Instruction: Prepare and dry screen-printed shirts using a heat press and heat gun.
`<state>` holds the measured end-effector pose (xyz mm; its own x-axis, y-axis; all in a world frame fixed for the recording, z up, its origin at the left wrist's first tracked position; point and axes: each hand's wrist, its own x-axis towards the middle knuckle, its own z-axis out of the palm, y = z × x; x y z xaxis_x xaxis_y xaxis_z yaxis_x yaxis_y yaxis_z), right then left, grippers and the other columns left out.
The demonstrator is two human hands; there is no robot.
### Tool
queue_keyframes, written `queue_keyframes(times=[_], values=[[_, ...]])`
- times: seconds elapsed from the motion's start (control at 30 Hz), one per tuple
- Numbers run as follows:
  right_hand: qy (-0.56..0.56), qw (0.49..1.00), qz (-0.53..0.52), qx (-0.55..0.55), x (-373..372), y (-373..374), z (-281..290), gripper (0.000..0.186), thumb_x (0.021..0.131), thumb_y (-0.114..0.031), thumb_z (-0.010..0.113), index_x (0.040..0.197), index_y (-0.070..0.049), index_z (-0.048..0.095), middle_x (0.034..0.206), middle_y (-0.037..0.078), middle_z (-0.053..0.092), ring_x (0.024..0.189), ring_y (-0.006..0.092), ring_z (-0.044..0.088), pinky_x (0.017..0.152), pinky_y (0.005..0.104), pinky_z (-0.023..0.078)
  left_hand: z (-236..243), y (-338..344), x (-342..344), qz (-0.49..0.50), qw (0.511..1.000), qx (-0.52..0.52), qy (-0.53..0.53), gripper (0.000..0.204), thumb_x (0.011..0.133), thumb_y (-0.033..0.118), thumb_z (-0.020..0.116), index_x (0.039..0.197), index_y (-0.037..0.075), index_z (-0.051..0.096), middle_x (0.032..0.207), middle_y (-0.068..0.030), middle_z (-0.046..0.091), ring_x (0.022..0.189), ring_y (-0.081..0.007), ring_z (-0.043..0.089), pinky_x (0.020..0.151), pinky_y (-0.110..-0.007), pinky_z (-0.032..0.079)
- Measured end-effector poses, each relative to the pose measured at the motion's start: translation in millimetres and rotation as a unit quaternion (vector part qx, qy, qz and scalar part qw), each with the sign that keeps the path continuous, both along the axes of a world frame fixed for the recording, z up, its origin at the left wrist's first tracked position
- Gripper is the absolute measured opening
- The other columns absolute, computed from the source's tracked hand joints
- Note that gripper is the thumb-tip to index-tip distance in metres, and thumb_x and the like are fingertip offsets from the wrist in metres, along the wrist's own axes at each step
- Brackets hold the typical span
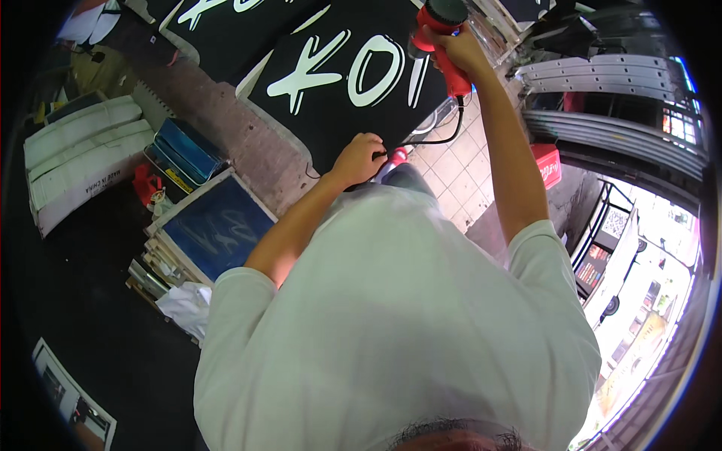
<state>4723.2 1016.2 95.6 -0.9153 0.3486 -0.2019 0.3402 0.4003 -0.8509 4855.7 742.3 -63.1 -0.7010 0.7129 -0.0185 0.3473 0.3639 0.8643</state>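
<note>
Gripping a red heat gun, the right hand has its fingers wrapped tight round the handle, above the black printed cloth. The left hand rests with fingers curled on the cloth's near edge, beside the black cord. Tiled floor lies open right of those fingers; blue-screened frames stack to their left.

A single fisheye view from a camera worn on the person's head, looking steeply down along their own body. The white T-shirt fills the lower centre, very close to the lens. Beyond the shirt, toward the top edge, lies a black printed fabric on a work surface, farther off. Left of the shirt the floor shows; right of it, a bright street. Straight edges bend near the rim.
</note>
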Motion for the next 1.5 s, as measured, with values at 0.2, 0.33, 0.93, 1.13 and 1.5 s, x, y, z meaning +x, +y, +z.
queue_keyframes(times=[0.2, 0.33, 0.93, 1.13, 1.5], values=[[-0.009, 0.997, 0.042, -0.061, -22, 18, 6, 0.058, 0.090, -0.044, 0.079, 0.124, -0.004, 0.054, 0.075, 0.011, 0.067, 0.055, 0.0170, 0.065, 0.051, 0.0293, 0.055, -7, -19, -26, 0.277, 0.940, -0.004, 0.199, 0.033, 0.089, 0.016, 0.071, 0.120, 0.004, 0.065, 0.135, -0.0198, 0.056, 0.125, -0.0409, 0.051, 0.107, -0.049, 0.044], [-0.040, 0.988, 0.056, -0.142, -39, 19, 3, 0.068, 0.085, -0.042, 0.084, 0.131, -0.005, 0.051, 0.082, 0.011, 0.069, 0.060, 0.0186, 0.067, 0.054, 0.0319, 0.057, -17, -39, -27, 0.247, 0.947, -0.064, 0.193, 0.042, 0.093, 0.020, 0.069, 0.131, 0.004, 0.059, 0.143, -0.0196, 0.050, 0.133, -0.0428, 0.045, 0.113, -0.051, 0.038], [-0.020, 0.980, 0.190, -0.063, -64, -16, 1, 0.059, 0.086, -0.034, 0.081, 0.131, -0.004, 0.056, 0.080, 0.011, 0.068, 0.060, 0.0190, 0.067, 0.057, 0.0335, 0.055, -29, -39, -21, 0.208, 0.945, -0.113, 0.224, 0.052, 0.094, 0.027, 0.068, 0.138, 0.005, 0.055, 0.148, -0.0173, 0.048, 0.136, -0.0428, 0.043, 0.116, -0.052, 0.037], [-0.036, 0.976, 0.213, 0.024, -49, -42, 8, 0.070, 0.084, -0.034, 0.080, 0.140, -0.005, 0.048, 0.084, 0.013, 0.072, 0.063, 0.0206, 0.071, 0.061, 0.0343, 0.059, -30, -41, -20, 0.212, 0.949, -0.098, 0.213, 0.052, 0.094, 0.025, 0.067, 0.139, 0.003, 0.053, 0.148, -0.0187, 0.047, 0.136, -0.0428, 0.043, 0.116, -0.051, 0.036], [-0.149, 0.952, 0.262, -0.051, 8, -75, 31, 0.079, 0.081, -0.027, 0.083, 0.147, -0.010, 0.044, 0.089, 0.014, 0.073, 0.059, 0.0192, 0.069, 0.055, 0.0344, 0.057, -24, -61, -51, 0.375, 0.905, -0.056, 0.193, 0.052, 0.092, 0.014, 0.067, 0.139, -0.003, 0.052, 0.147, -0.0255, 0.044, 0.137, -0.0443, 0.039, 0.116, -0.052, 0.034]])
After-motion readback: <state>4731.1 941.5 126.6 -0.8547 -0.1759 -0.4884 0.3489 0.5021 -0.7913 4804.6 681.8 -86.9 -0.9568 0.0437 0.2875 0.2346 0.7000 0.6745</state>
